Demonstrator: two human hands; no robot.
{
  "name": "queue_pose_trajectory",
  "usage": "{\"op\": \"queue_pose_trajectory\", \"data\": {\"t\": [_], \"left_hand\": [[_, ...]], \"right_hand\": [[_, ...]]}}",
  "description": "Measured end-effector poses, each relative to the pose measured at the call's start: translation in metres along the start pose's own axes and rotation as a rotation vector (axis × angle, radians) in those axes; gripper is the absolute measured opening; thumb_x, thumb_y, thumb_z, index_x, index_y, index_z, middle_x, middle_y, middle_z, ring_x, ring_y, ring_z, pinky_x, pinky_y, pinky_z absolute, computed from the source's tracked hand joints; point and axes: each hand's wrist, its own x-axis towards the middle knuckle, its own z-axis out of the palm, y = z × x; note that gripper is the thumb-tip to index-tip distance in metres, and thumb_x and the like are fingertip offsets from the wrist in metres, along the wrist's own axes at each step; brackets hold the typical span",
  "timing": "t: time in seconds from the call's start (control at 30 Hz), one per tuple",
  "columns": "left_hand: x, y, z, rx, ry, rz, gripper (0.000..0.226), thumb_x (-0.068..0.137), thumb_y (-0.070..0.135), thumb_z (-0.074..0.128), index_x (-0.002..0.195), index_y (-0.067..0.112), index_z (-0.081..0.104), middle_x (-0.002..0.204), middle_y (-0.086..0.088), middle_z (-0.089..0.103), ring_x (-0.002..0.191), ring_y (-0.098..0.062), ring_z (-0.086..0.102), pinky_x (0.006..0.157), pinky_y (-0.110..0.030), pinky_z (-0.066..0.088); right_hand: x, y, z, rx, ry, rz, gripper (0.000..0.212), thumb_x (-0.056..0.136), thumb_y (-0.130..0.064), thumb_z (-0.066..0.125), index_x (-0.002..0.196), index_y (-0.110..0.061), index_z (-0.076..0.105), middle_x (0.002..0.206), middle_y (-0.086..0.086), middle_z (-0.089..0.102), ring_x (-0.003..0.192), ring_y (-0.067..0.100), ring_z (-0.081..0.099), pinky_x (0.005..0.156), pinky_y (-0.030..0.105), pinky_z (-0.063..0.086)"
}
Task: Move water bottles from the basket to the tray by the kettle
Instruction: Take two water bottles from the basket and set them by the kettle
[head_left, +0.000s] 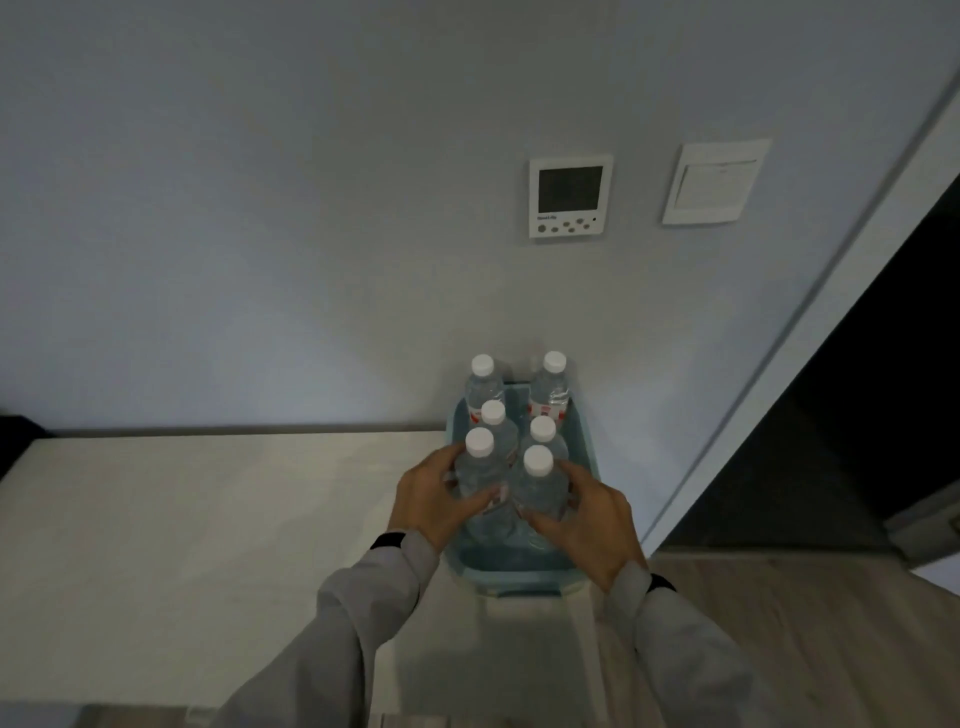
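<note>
A light blue plastic basket (524, 574) stands at the right end of a white counter, against the wall. Several clear water bottles with white caps stand upright in it, two rows deep. My left hand (431, 499) wraps around the nearest left bottle (480, 470). My right hand (592, 519) wraps around the nearest right bottle (540, 488). Both bottles still stand inside the basket. Two bottles with red labels (550, 387) stand at the back. No tray or kettle is in view.
The white counter (208, 519) stretches to the left of the basket. A thermostat panel (570, 196) and a light switch (714, 182) hang on the grey wall. A dark doorway (857, 415) opens on the right, above wooden flooring.
</note>
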Motion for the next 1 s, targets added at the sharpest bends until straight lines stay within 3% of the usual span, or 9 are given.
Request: {"op": "queue_pose_trajectory", "data": {"t": [0.13, 0.3, 0.47, 0.6, 0.8, 1.0], "left_hand": [[-0.005, 0.022, -0.022, -0.039, 0.066, 0.069, 0.082, 0.055, 0.068, 0.076, 0.123, 0.025, 0.060, 0.114, 0.004, 0.068, 0.100, -0.011, 0.064, 0.085, -0.025, 0.058], [-0.016, 0.038, -0.065, -0.021, 0.162, 0.103, 0.072, 0.062, 0.042, 0.087, 0.126, 0.022, 0.059, 0.115, 0.004, 0.068, 0.099, -0.009, 0.064, 0.083, -0.015, 0.055], [-0.043, 0.040, -0.125, 0.015, 0.283, 0.139, 0.070, 0.063, 0.038, 0.088, 0.124, 0.019, 0.061, 0.112, 0.000, 0.070, 0.098, -0.013, 0.066, 0.083, -0.026, 0.059], [-0.076, 0.028, -0.184, 0.037, 0.378, 0.138, 0.067, 0.063, 0.039, 0.087, 0.122, 0.020, 0.063, 0.108, 0.003, 0.070, 0.096, -0.011, 0.066, 0.080, -0.025, 0.059], [-0.147, -0.010, -0.286, 0.057, 0.512, 0.118, 0.064, 0.062, 0.043, 0.085, 0.120, 0.025, 0.064, 0.103, 0.009, 0.070, 0.093, -0.004, 0.065, 0.076, -0.019, 0.058], [-0.224, -0.063, -0.400, 0.124, 0.588, 0.066, 0.060, 0.066, 0.037, 0.085, 0.120, 0.022, 0.063, 0.105, 0.009, 0.068, 0.093, -0.004, 0.063, 0.076, -0.014, 0.056]], "right_hand": [[0.003, -0.037, -0.021, 0.029, 0.043, -0.100, 0.059, 0.061, -0.072, 0.077, 0.110, -0.066, 0.045, 0.099, -0.047, 0.056, 0.094, -0.023, 0.056, 0.076, -0.004, 0.042], [0.006, -0.091, -0.033, 0.044, 0.051, -0.242, 0.062, 0.062, -0.068, 0.077, 0.116, -0.054, 0.051, 0.104, -0.037, 0.062, 0.094, -0.013, 0.062, 0.083, 0.007, 0.050], [0.003, -0.141, -0.017, 0.056, 0.013, -0.358, 0.054, 0.063, -0.063, 0.079, 0.111, -0.056, 0.054, 0.104, -0.030, 0.066, 0.094, -0.004, 0.066, 0.083, 0.017, 0.055], [-0.005, -0.181, 0.022, 0.091, -0.053, -0.414, 0.058, 0.065, -0.052, 0.085, 0.116, -0.039, 0.060, 0.108, -0.021, 0.070, 0.096, 0.001, 0.067, 0.083, 0.028, 0.059], [-0.044, -0.255, 0.111, 0.139, -0.148, -0.511, 0.058, 0.060, -0.052, 0.087, 0.104, -0.065, 0.052, 0.097, -0.045, 0.062, 0.088, -0.011, 0.065, 0.073, 0.010, 0.053], [-0.097, -0.335, 0.213, 0.205, -0.270, -0.540, 0.058, 0.055, -0.055, 0.087, 0.104, -0.058, 0.057, 0.099, -0.033, 0.068, 0.091, -0.005, 0.068, 0.076, 0.020, 0.059]]}}
